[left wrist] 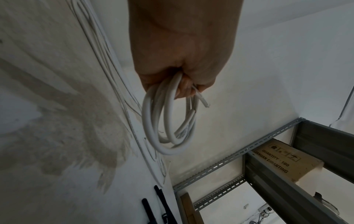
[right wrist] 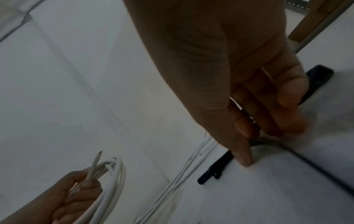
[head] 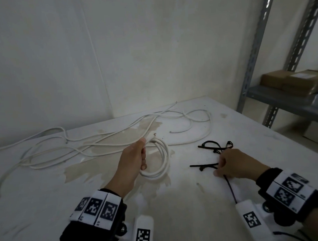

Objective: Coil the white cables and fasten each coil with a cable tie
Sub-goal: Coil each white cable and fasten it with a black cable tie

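White cables (head: 93, 141) sprawl loose over the upper left and middle of the white table (head: 230, 190) in the head view, their strands crossing a brownish stain (head: 119, 138) on the tabletop and curling toward the wall at the upper middle. One cable is wound into a coil (head: 161, 162) at the frame's centre, held above the table by the left hand (head: 132, 161). That hand is clenched around the gathered loops at their top, fingers curled over them; the left wrist view shows the coil (left wrist: 168, 121) hanging below the fist (left wrist: 182, 53) with a cut cable end (left wrist: 203, 102) poking out just right of the fingers. In the right wrist view the same coil (right wrist: 113, 181) and left hand (right wrist: 72, 195) appear at the lower left.

At the upper right of the head view stands a grey metal shelf rack (head: 257, 61) with a cardboard box (head: 289, 82) on its shelf.

Right of centre, black cable ties (head: 216, 147) lie on the table in a small cluster. The right hand (head: 240, 164) rests on the table just below them, its curled fingers pinching the near end of one cable tie (head: 204, 166), which stretches leftward across the surface. In the right wrist view the fingertips (right wrist: 245, 160) press down by that tie (right wrist: 214, 169), though blur hides the exact contact.
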Tool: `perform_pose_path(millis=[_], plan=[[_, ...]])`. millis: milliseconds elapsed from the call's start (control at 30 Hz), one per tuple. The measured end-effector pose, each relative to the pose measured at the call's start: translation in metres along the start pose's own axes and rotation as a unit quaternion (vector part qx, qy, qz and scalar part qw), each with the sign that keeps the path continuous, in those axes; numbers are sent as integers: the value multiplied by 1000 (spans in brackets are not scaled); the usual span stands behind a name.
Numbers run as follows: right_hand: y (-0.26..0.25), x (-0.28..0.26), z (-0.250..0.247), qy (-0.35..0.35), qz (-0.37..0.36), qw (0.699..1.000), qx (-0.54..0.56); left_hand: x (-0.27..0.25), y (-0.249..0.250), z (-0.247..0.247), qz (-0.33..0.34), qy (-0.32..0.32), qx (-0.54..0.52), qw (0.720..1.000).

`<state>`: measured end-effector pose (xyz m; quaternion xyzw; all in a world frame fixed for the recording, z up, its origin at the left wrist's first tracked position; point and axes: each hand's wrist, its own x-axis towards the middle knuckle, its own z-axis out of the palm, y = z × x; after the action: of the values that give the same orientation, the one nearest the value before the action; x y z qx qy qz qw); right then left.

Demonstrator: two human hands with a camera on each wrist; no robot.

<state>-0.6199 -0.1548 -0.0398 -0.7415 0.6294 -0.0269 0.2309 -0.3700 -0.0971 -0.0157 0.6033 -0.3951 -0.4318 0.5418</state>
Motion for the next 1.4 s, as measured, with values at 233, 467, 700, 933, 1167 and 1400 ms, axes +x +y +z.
perform_pose_path(millis=[233,467,700,933,1167,1400], plan=[[-12,6,4,20,-15,1000,-5,-1,-1,-5,-5,10,-6,1000],[-59,-11,-7,85,-89,956,267,-4,2,-22,4,30,2,1000],[-149,-37,18,10,-204,924,323,-11,4,-49,43,85,3,995],[-204,-31,43,58,-182,911,367,-28,-2,-74,98,118,38,987],[-233,-38,51,48,-219,857,464,-34,-2,-93,111,122,25,986],[-234,-42,53,28,-253,840,479,-34,5,-105,107,111,-20,988]])
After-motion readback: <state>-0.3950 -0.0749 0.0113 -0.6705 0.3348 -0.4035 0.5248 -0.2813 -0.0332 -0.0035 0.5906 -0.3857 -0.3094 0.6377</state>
